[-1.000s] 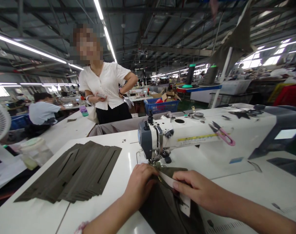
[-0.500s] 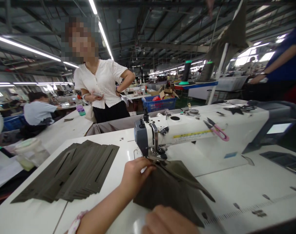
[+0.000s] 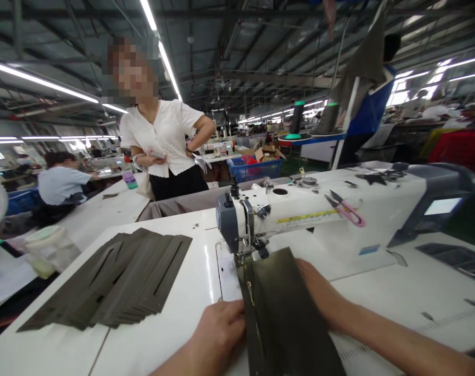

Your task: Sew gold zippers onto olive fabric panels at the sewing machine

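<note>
A long strip of olive fabric (image 3: 280,318) runs from under the presser foot (image 3: 243,256) of a white industrial sewing machine (image 3: 300,214) down toward me. A line of stitching or a seam runs along its left edge. My left hand (image 3: 217,334) lies on the white sewing table (image 3: 198,250) and grips the strip's left edge. My right hand (image 3: 319,295) is against the strip's right side, with its fingers hidden under the cloth. To the left lies a stack of slotted olive fabric pieces (image 3: 116,277).
Pink thread snips (image 3: 345,210) lie on the machine. A standing person in a white blouse (image 3: 163,141) is across the table, beyond which sits another person (image 3: 61,183). Thread cones (image 3: 296,120), a blue crate (image 3: 255,169) and a plastic tub (image 3: 51,248) stand around.
The olive fabric has swung from a loose, angled heap into a straight strip under the presser foot. My right hand has moved up beside it, and my left hand has moved back toward me.
</note>
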